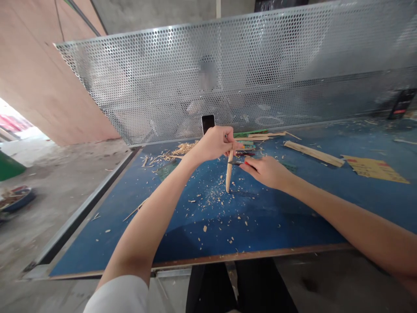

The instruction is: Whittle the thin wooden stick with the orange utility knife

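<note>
My left hand (215, 142) is closed on the upper end of a pale wooden stick (228, 176). The stick stands nearly upright, its lower end at the blue tabletop (195, 237). In my right hand (269, 171) is a knife (235, 163) with a red part showing by my fingers; most of its handle is hidden in the grip. The blade meets the side of the stick just below my left fingers. Small wood chips (216, 198) lie scattered on the table around the stick's lower end.
A heap of shavings (185, 148) and a phone (207, 122) are behind my left hand. Thin wood strips (267, 135), a flat wooden slat (314, 153) and yellow cardboard (376, 169) lie right. A perforated metal panel (146, 82) borders the table's back.
</note>
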Available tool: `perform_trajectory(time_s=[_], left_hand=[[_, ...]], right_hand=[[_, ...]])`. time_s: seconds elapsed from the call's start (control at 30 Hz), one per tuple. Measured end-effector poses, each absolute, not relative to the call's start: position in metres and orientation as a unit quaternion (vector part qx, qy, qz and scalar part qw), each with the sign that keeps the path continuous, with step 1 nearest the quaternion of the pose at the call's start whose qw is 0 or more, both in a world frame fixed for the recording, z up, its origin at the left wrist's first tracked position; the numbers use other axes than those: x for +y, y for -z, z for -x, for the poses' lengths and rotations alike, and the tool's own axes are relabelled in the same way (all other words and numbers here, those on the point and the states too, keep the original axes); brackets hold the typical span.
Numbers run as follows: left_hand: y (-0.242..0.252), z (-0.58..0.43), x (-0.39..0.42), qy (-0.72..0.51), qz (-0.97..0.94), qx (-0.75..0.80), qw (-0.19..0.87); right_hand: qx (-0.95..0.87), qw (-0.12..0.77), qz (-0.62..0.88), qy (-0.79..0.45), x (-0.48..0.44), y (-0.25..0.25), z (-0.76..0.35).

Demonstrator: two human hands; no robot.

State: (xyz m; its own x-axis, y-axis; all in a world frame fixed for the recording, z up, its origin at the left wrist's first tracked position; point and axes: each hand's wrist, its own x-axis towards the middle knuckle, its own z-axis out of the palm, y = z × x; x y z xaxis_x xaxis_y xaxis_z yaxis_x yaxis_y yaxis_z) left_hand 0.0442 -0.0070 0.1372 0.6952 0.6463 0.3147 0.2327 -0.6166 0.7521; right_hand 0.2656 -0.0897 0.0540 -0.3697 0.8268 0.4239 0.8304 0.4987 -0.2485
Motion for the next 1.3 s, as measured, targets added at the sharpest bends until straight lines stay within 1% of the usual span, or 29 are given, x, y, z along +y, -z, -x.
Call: perform_trajectory(time_s=[0.07, 0.13, 0.2, 0.37, 0.47, 0.53, 0.7, 1.0, 1.3], left_hand=[[-0.138, -0.044, -0.008, -0.295, -0.852, 0.269, 0.339], [-0.138, -0.044, -0.007, -0.298, -0.852, 0.282, 0.324], [-0.138, -0.043, -0.006, -0.302, -0.853, 0.301, 0.300], [-0.136, -0.042, -0.002, -0.323, -0.856, 0.354, 0.193], [-0.134, -0.042, 0.001, -0.323, -0.860, 0.358, 0.165], [-0.133, -0.043, 0.001, -0.320, -0.862, 0.355, 0.169], [-0.132, -0.046, -0.002, -0.316, -0.861, 0.333, 0.220], [-0.131, -0.043, 0.003, -0.316, -0.864, 0.309, 0.242], [-0.128, -0.044, 0.006, -0.318, -0.858, 0.327, 0.237]], right_hand=[[-0.806, 0.286, 0.519, -0.002, -0.092, -0.054, -0.267], [-0.797, 0.299, 0.525, -0.009, -0.093, -0.056, -0.268], [-0.803, 0.294, 0.519, -0.013, -0.094, -0.057, -0.268], [-0.806, 0.279, 0.522, -0.030, -0.089, -0.049, -0.269], [-0.811, 0.271, 0.516, -0.044, -0.082, -0.042, -0.273], [-0.829, 0.255, 0.495, -0.050, -0.077, -0.038, -0.276], [-0.848, 0.227, 0.478, -0.029, -0.072, -0.032, -0.276], [-0.845, 0.197, 0.492, 0.066, -0.075, -0.034, -0.268], [-0.846, 0.153, 0.510, 0.014, -0.077, -0.042, -0.262]])
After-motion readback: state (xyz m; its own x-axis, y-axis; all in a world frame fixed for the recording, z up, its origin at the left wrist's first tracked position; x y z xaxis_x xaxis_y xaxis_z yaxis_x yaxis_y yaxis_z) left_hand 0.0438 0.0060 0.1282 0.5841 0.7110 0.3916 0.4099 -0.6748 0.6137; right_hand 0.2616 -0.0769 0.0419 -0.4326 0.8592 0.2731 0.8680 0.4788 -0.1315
